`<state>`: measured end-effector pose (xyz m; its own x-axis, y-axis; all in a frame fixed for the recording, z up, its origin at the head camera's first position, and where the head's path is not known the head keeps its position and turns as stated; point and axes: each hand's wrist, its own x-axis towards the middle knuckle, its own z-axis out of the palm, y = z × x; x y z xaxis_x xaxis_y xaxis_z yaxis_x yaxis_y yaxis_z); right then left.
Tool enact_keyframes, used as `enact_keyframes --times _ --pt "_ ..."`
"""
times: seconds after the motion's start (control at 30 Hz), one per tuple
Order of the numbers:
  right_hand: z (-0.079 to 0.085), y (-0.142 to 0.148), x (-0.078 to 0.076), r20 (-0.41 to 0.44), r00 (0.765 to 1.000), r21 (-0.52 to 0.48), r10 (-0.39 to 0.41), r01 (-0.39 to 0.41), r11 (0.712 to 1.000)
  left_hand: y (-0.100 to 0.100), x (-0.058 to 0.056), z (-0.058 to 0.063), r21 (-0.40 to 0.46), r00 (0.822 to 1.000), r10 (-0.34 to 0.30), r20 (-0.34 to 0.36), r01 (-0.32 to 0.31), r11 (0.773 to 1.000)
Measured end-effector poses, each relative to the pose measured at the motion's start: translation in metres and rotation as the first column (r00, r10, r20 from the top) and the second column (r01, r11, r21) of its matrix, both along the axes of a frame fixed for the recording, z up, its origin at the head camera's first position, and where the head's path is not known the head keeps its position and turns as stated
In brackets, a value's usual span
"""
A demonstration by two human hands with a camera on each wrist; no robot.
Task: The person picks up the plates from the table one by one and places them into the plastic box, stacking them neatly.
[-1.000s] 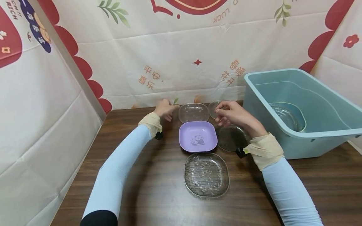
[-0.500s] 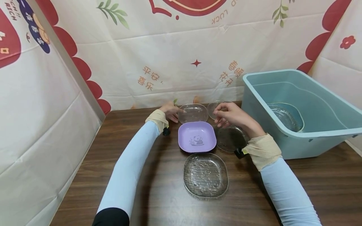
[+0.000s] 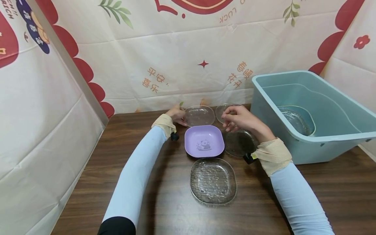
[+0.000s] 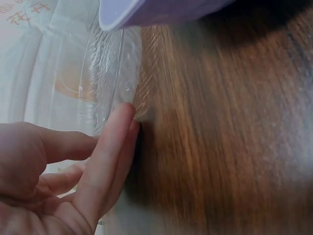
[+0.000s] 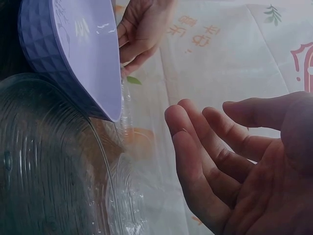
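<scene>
At the back of the table, my left hand (image 3: 177, 115) pinches the left rim of a clear plastic dish (image 3: 199, 116). In the left wrist view, the thumb (image 4: 73, 145) lies on one side of that rim and the fingers on the other. My right hand (image 3: 242, 119) hovers with loosely bent fingers and holds nothing. Beneath it a smoky clear dish (image 3: 241, 145) lies partly covered, and a second clear dish (image 3: 221, 112) sits behind. In the middle stands a purple square dish (image 3: 204, 140) with a panda print. Nearer the front edge lies a ribbed clear dish (image 3: 213, 182).
A large blue-green tub (image 3: 282, 148) stands at the right, with a clear ribbed item (image 3: 295, 120) inside. A printed white cloth (image 3: 182, 49) hangs right behind the dishes, and more cloth hangs at the left and right sides. The tabletop (image 3: 138, 156) is dark wood.
My left hand has moved right to the back clear dish and taken its left rim; the dish now sits slightly higher in view. My right hand has stayed in place.
</scene>
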<state>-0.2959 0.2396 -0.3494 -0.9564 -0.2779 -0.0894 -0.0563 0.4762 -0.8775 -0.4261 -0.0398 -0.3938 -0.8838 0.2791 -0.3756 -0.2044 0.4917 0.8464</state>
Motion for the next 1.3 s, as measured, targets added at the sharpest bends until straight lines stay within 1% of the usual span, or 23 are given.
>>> enact_keyframes --times 0.13,0.27,0.43,0.63,0.8,0.93,1.1,1.2,1.3 --pt "-0.001 0.0 0.0 0.009 1.0 -0.009 0.002 -0.002 1.0 -0.003 0.0 -0.002 0.048 0.999 0.041 0.01 -0.041 0.998" --pt "-0.001 0.001 0.0 0.007 1.0 -0.009 0.003 -0.003 1.0 -0.007 0.001 -0.001 0.062 0.997 0.073 -0.02 -0.072 0.996" --pt "0.0 0.001 0.001 -0.004 1.0 -0.003 -0.002 0.002 1.0 -0.01 0.003 -0.001 0.072 0.991 0.104 -0.083 -0.098 0.993" --pt "-0.001 0.002 0.0 -0.011 1.0 0.007 0.003 -0.003 1.0 -0.013 0.007 -0.005 0.081 0.969 0.16 -0.187 -0.147 0.986" --pt "-0.002 0.002 0.0 -0.007 1.0 0.011 0.002 -0.002 1.0 -0.016 0.009 -0.007 0.101 0.952 0.205 -0.229 -0.186 0.977" --pt "-0.002 0.002 0.0 -0.012 1.0 0.009 0.002 -0.002 1.0 -0.02 0.014 -0.009 0.132 0.943 0.227 -0.243 -0.199 0.971" --pt "-0.002 0.002 0.0 -0.013 1.0 0.015 0.003 -0.002 1.0 -0.025 0.019 -0.011 0.178 0.929 0.273 -0.252 -0.233 0.956" --pt "-0.002 0.002 -0.001 -0.008 1.0 0.021 -0.003 0.003 1.0 -0.028 0.022 -0.013 0.207 0.922 0.301 -0.241 -0.254 0.945" --pt "-0.003 0.001 -0.002 -0.006 1.0 0.029 -0.008 0.008 1.0 -0.03 0.023 -0.014 0.227 0.922 0.321 -0.215 -0.273 0.935"
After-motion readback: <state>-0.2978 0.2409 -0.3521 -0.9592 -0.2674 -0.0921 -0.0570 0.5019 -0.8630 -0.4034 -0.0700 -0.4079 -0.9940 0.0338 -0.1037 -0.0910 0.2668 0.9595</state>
